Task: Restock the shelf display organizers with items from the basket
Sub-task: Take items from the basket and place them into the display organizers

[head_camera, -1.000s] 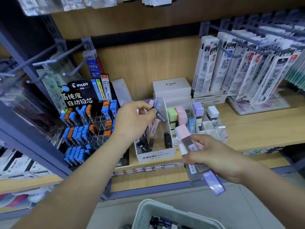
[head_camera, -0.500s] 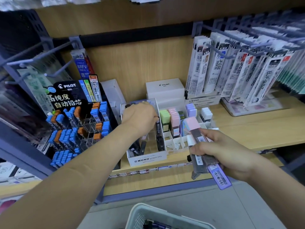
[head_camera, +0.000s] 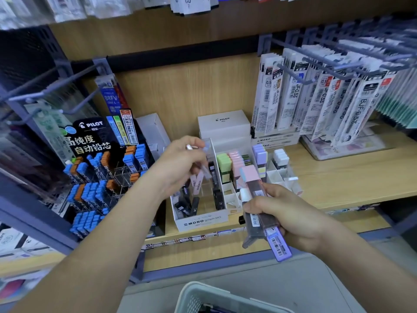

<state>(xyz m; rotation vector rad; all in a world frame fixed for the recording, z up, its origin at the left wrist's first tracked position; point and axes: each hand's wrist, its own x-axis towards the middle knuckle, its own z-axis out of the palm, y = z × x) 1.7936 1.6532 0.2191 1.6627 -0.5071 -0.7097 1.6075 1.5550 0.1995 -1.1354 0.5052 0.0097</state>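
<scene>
Restocking is part done, we judge: left hand (head_camera: 180,164) pinches one lead case (head_camera: 207,171) above the MONO organizer (head_camera: 202,221), right hand (head_camera: 291,219) grips an unplaced bundle (head_camera: 276,241), basket (head_camera: 198,295) below both.

basket (head_camera: 195,290) cut off by the bottom edge.

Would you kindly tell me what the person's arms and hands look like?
The left forearm and right forearm are bare, with no sleeve in view. The left hand and right hand wear no gloves, and no watch or bracelet shows at either wrist.
</scene>
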